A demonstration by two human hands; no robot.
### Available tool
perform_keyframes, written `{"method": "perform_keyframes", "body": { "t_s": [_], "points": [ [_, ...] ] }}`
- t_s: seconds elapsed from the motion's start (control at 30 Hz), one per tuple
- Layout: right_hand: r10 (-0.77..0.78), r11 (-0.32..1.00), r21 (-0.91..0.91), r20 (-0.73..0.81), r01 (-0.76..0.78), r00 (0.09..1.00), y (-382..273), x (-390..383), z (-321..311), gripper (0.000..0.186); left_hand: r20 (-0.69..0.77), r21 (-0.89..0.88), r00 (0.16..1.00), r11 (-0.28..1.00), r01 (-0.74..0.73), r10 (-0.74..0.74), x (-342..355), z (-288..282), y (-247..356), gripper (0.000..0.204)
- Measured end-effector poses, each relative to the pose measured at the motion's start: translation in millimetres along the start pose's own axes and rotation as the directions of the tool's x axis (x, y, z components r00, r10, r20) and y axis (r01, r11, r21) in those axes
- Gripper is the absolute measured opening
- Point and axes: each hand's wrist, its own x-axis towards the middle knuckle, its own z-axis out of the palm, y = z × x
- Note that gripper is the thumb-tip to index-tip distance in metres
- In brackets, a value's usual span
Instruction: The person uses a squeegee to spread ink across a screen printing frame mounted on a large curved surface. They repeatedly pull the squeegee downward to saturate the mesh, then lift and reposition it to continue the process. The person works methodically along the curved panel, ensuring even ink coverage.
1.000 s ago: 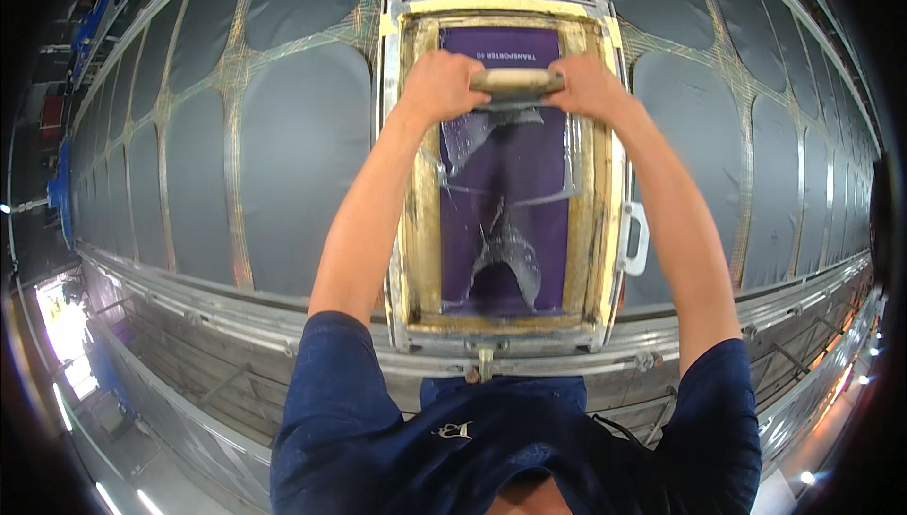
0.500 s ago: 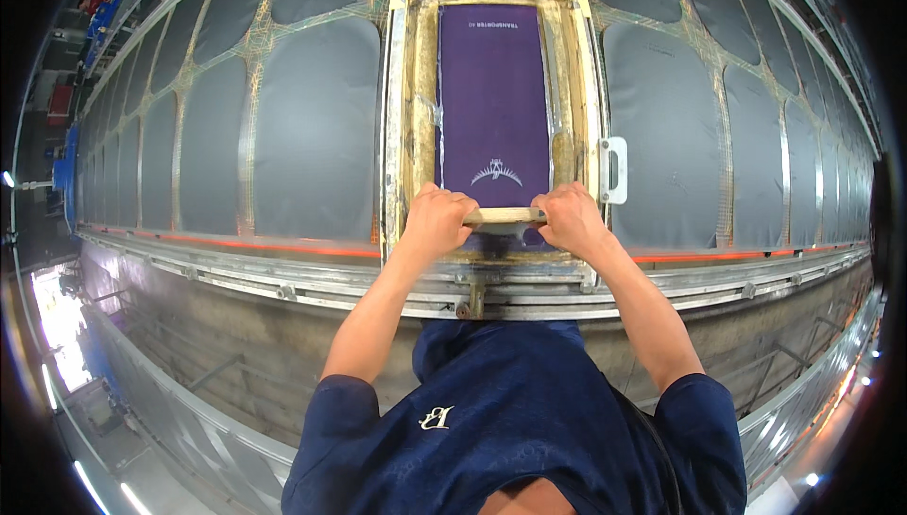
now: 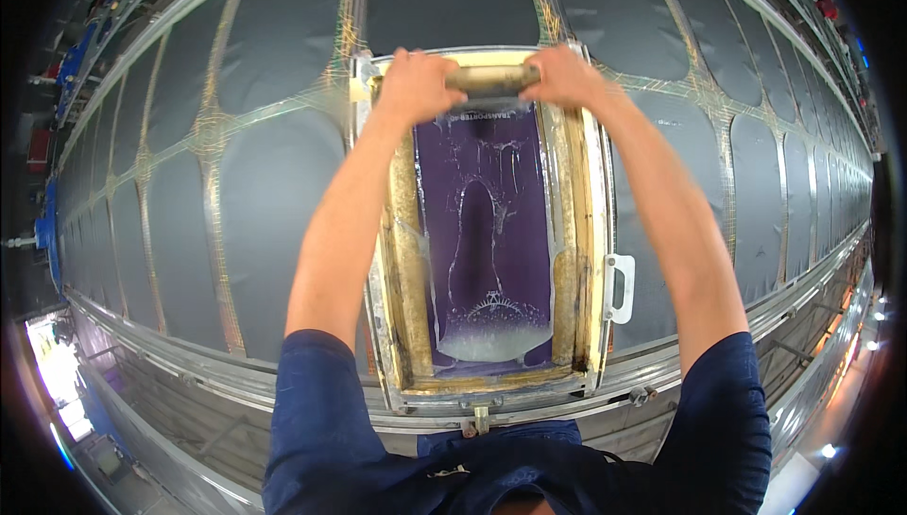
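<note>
Both my hands grip a squeegee (image 3: 493,78) with a wooden handle at the far end of a screen-printing frame (image 3: 590,213). My left hand (image 3: 419,86) is closed round its left end, and my right hand (image 3: 563,77) round its right end. The screen's purple middle (image 3: 482,231) has small white lettering near the squeegee, a white emblem low down, and clear wet streaks, with a cloudy band of fluid along the near end. The frame has worn yellowish inner borders and a white side handle (image 3: 621,288) on the right.
A long table of dark grey panels (image 3: 274,203) with taped seams runs off to both sides under the frame. Metal rails (image 3: 312,400) run along its near edge. Blue machinery (image 3: 47,236) stands at the far left, beside a bright opening lower down.
The squeegee, held in both hands, went from the far end to the near end by half a second ago and is now back at the far end. Fluid streaks again show on the purple area.
</note>
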Motion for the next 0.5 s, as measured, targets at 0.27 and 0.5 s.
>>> {"method": "perform_keyframes", "body": {
  "t_s": [0.27,0.5],
  "points": [
    [0.022,1.0,0.023,-0.059,-0.021,0.998,5.1,9.9,9.8,0.054,0.114,-0.178,0.986,0.974,0.14,-0.121,12.1,8.1,-8.5,0.036],
    [-0.034,0.994,0.107,0.044,0.029,0.998,-56.3,-113.6,39.9,0.03,0.055,-0.264,0.996,0.961,0.08,-0.068,-109.3,9.4,67.4,0.022]
  ]
}}
